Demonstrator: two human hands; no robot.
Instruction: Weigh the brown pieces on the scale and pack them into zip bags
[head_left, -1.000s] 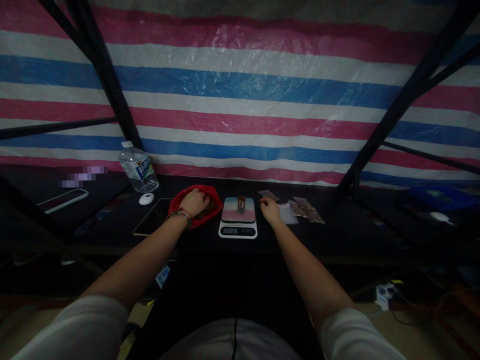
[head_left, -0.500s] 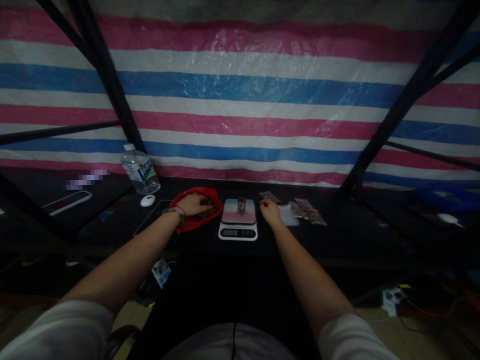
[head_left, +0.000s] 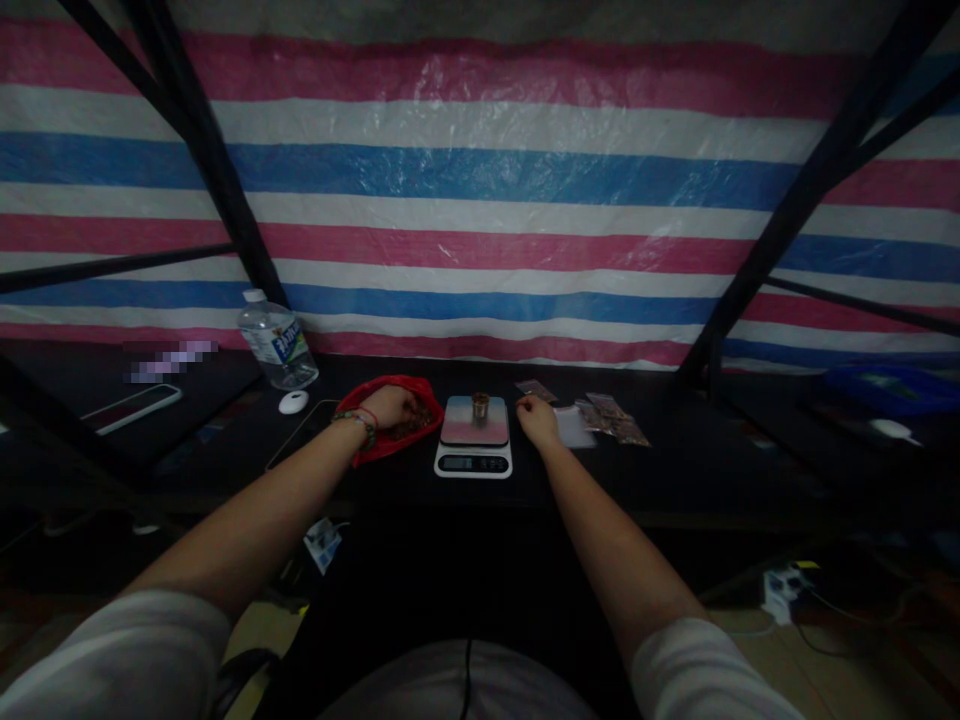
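Note:
My left hand reaches into a red bag, its fingers curled down among small brown pieces. Their exact kind is too small to tell. To the right of the bag stands a white digital kitchen scale. A small metal cup with brown contents is on its plate. Just right of the scale lies my right hand, fingers drawn together; anything inside them is too small to make out. Beside it are a clear plastic bag and several small filled bags.
At the left stand a water bottle and a white mouse-like object. A dark phone lies partly behind my left arm, and a white-edged phone is farther left. Black metal posts frame a striped plastic sheet.
The fingers of my left hand have curled in more among the brown pieces in the red bag. My right hand stays beside the scale. The view has shifted slightly.

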